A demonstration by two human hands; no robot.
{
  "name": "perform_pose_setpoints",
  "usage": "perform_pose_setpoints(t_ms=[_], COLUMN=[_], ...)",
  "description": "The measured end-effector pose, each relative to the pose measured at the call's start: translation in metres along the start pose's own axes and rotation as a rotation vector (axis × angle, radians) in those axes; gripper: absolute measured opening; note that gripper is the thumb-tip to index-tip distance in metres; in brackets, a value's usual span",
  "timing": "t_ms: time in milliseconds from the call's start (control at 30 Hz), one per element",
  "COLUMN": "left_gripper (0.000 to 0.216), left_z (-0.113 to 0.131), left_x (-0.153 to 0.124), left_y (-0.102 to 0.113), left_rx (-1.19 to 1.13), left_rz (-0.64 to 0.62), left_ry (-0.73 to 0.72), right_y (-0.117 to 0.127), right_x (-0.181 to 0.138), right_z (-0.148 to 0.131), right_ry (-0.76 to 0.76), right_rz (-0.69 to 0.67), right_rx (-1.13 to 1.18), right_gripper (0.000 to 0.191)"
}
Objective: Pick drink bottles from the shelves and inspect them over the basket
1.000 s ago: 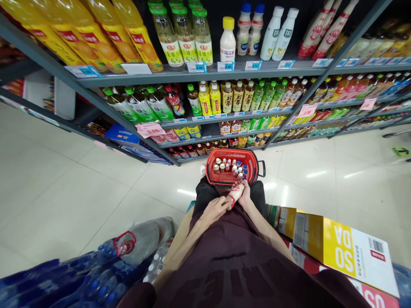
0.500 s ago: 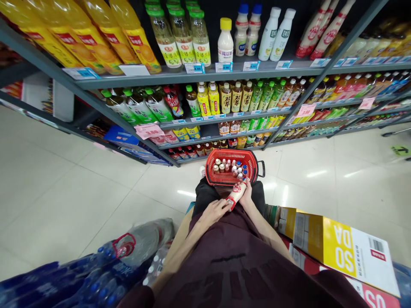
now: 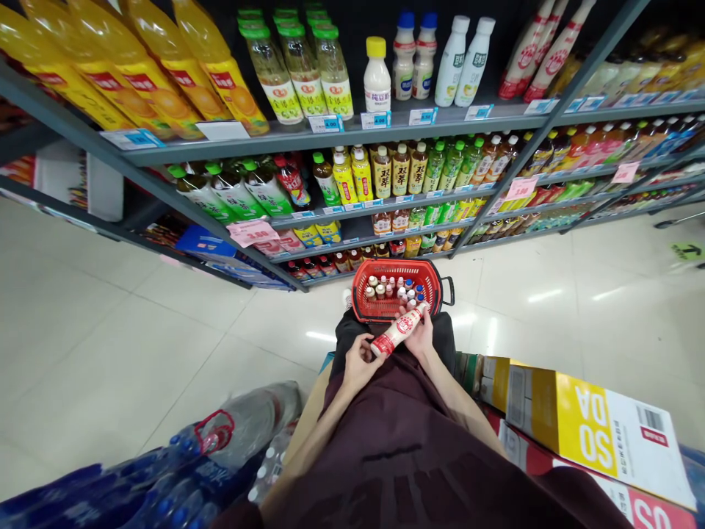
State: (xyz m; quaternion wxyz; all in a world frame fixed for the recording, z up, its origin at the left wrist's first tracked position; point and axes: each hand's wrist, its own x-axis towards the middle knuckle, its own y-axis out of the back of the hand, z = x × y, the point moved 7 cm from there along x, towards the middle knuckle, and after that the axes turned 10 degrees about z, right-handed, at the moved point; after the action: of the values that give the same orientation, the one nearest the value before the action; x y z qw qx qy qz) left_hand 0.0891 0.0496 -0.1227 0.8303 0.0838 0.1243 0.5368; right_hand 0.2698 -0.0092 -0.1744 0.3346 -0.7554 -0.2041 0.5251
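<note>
Head view, far left: large yellow juice bottles (image 3: pixel 225 84) lean on the top shelf (image 3: pixel 352 137), and below them, near the person, lie blue-wrapped bottle packs (image 3: pixel 77 485) and a big clear bottle (image 3: pixel 258 411) with a red handle. Next along the shelf stand green-capped glass bottles (image 3: pixel 335 77).

Toward the middle, the left hand (image 3: pixel 360 360) has its thumb and fingers closed on the red base end of a cream-and-red bottle (image 3: pixel 402 328). That bottle lies aslant above the lap, base toward the lower left, upper end toward the upper right. Just beyond it sits a red basket (image 3: pixel 360 303) with a black rim, holding small bottles (image 3: pixel 390 288) with white, pale and blue caps. The right hand (image 3: pixel 421 338) grips the slanted bottle near its upper end, palm behind it, fingers showing past the far side.

Farther right, the basket's black handle (image 3: pixel 452 291) sticks out over the pale tiled floor (image 3: pixel 529 323). At the lower right, a yellow-and-white carton (image 3: pixel 584 422) printed "SODA" rests on a red-and-white one (image 3: pixel 650 507).
</note>
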Motion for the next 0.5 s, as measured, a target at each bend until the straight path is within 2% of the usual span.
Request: perform_pose_setpoints(t_ms=[100,200,367,500], left_gripper=[0.048,0.047,0.05,0.052], left_z=[-0.02,-0.035,-0.045,-0.044], left_x=[0.002,0.001,0.0,-0.002], left_y=[0.0,-0.004,-0.01,-0.017], left_rx=[-0.173,-0.235,-0.233,-0.199], left_rz=[-0.006,-0.041,-0.121,-0.21], left_ry=[0.17,0.27,0.332,0.334], right_y=[-0.001,-0.002,-0.007,-0.005], right_x=[0.001,0.0,-0.004,-0.004], right_z=[0.002,0.004,0.006,0.006], right_ry=[0.003,-0.011,-0.063,-0.048], right_rz=[-0.004,-0.013,-0.078,-0.074], right_rx=[-0.028,-0.05,-0.024,-0.032], right_gripper=[0.043,0.042,0.045,0.038])
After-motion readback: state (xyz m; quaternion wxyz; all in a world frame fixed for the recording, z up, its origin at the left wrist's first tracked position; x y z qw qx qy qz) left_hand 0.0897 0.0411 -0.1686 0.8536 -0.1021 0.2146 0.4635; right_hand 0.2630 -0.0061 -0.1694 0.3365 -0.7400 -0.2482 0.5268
